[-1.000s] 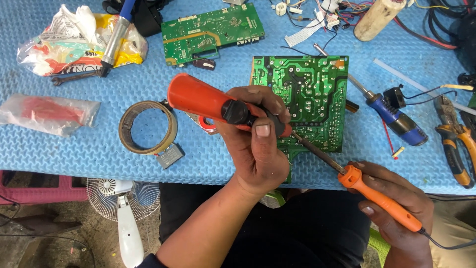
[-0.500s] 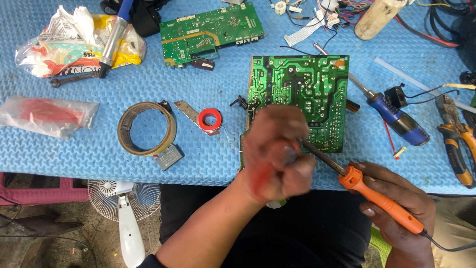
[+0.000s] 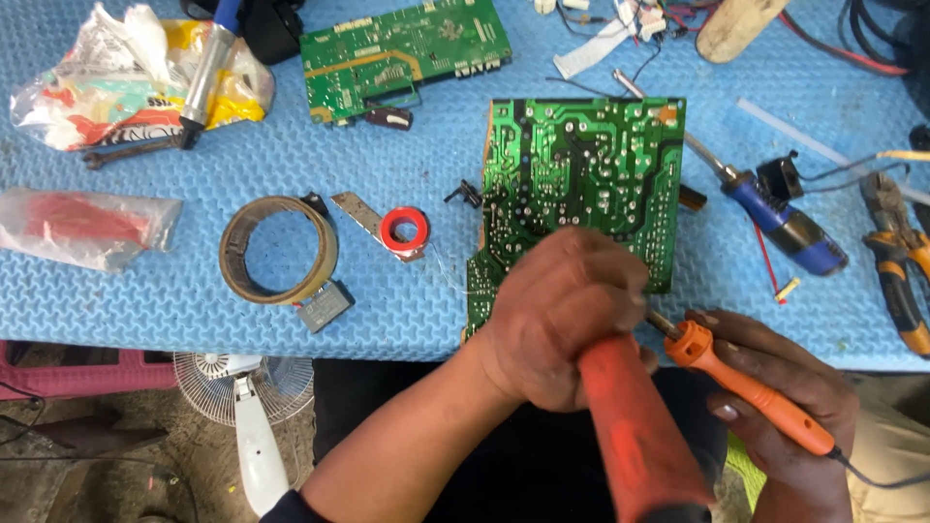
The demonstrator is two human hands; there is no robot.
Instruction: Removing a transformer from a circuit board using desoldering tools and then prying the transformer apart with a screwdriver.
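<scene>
My left hand (image 3: 562, 320) clamped on red pump (image 3: 639, 436), right hand (image 3: 785, 407) gripping orange iron (image 3: 751, 387); both at board (image 3: 581, 184) near edge.

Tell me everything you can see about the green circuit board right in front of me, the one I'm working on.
The green circuit board lies flat on the blue textured mat, solder side up, covered with silver solder joints and pale traces. It is roughly rectangular; its near edge reaches the table's front edge. The left hand, holding a thick orange tool, covers its near right corner. The right hand aims an orange-handled soldering iron toward that same spot; the tip is hidden.
</scene>
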